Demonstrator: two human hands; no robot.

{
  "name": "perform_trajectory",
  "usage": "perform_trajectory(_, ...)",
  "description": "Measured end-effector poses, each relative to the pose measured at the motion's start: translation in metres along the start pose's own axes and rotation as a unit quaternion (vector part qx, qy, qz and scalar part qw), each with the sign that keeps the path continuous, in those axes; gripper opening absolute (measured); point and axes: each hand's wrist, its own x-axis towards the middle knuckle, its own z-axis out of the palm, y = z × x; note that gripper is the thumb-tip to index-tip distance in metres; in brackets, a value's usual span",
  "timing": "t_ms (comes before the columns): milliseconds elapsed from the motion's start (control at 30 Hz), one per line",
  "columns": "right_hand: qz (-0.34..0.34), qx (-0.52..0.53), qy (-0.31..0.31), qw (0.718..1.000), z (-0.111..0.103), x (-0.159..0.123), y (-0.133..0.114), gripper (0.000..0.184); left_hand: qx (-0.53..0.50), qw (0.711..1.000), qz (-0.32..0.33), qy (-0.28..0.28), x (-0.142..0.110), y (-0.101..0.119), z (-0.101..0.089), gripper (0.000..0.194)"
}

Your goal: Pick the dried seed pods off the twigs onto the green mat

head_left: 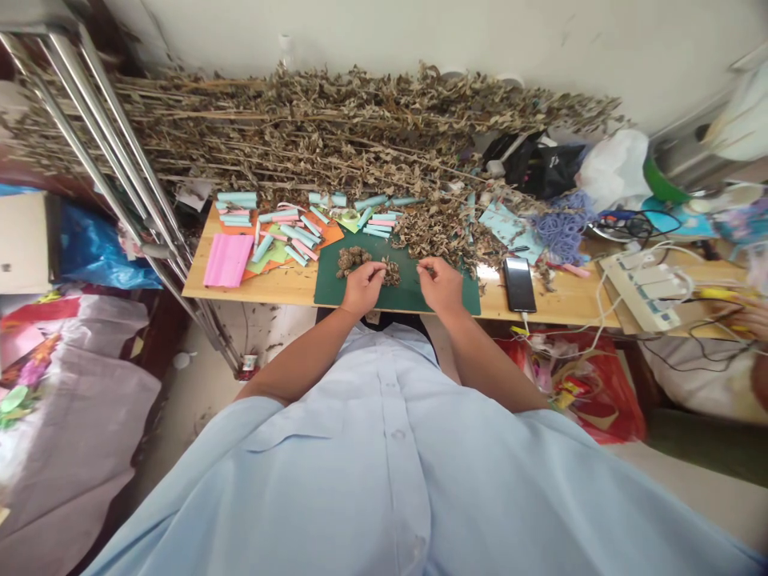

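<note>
Apparently: left hand [362, 288] bunched beside dried leaf clump [353, 261] | right hand [441, 286] pinched, any hold too small to tell | green cutting mat [403, 294] beneath | clump looked light, brittle; take gently underneath.

This is looking like a room in a home that someone is using for making things. A big pile of dried plants [300, 128] is lying on a wooden table [282, 292], next to little paper rolls [237, 208]. A phone [519, 284] is sitting close by, and a power strip [645, 292] is holding lots of wires. A steel rack [102, 160] is standing at the side, soft cloth [72, 424] is lying in a heap, and a red plastic bag [576, 392] is sitting on the floor.
</note>
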Motion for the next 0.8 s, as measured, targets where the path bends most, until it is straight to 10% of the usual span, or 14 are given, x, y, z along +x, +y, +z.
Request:
perform_trajectory(267, 0.075, -0.070, 0.036, 0.994, -0.040, -0.006, 0.045, 0.027, -0.005, 1.000, 0.019, -0.018, -0.001, 0.005, -0.001, 0.020)
perform_trajectory(800, 0.037, -0.083, -0.028, 0.995, -0.021, -0.006, 0.043, 0.026, 0.012, 0.998, 0.052, -0.045, -0.003, 0.002, -0.001, 0.023)
